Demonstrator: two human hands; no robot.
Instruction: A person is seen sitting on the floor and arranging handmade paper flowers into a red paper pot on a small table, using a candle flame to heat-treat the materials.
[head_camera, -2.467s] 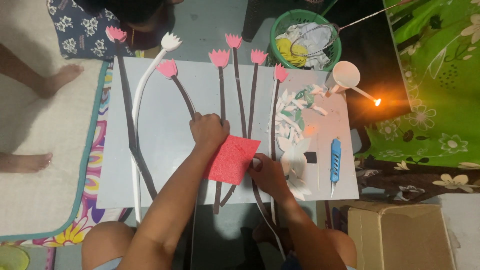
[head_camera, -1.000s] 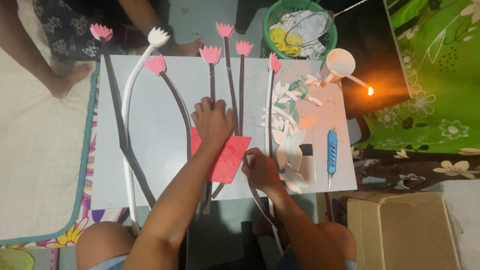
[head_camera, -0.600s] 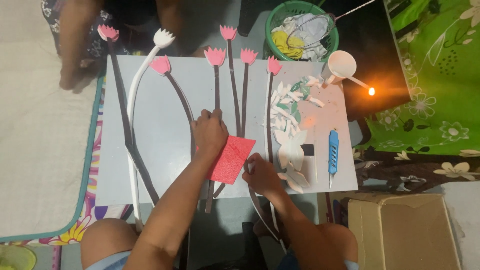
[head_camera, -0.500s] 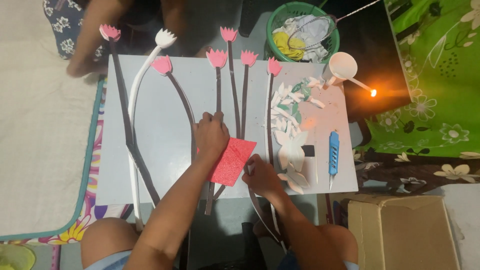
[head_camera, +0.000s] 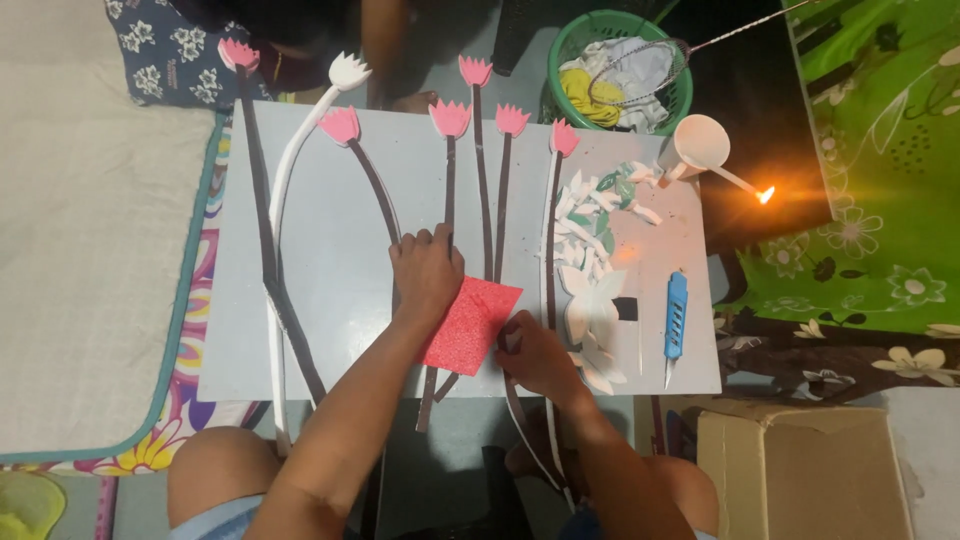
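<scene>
My left hand (head_camera: 427, 275) presses flat on the upper left part of a red glitter sheet (head_camera: 472, 322) lying on the grey board (head_camera: 320, 330). My right hand (head_camera: 532, 352) pinches the sheet's lower right edge with bent fingers. Under and around the sheet run several dark paper stems (head_camera: 480, 200) topped with pink paper flower heads (head_camera: 450, 117). A white stem with a white flower head (head_camera: 348, 71) curves along the left side.
White and green paper scraps (head_camera: 590, 220) and a blue craft knife (head_camera: 676, 315) lie right of my hands. A green basket (head_camera: 620, 60), a white ladle (head_camera: 700, 145), a small flame (head_camera: 766, 194) and a cardboard box (head_camera: 800, 470) surround the board. Another person's legs (head_camera: 385, 50) are at the top.
My left hand has slid lower and the red sheet has shifted slightly under both hands. The other person's feet at the far side have moved.
</scene>
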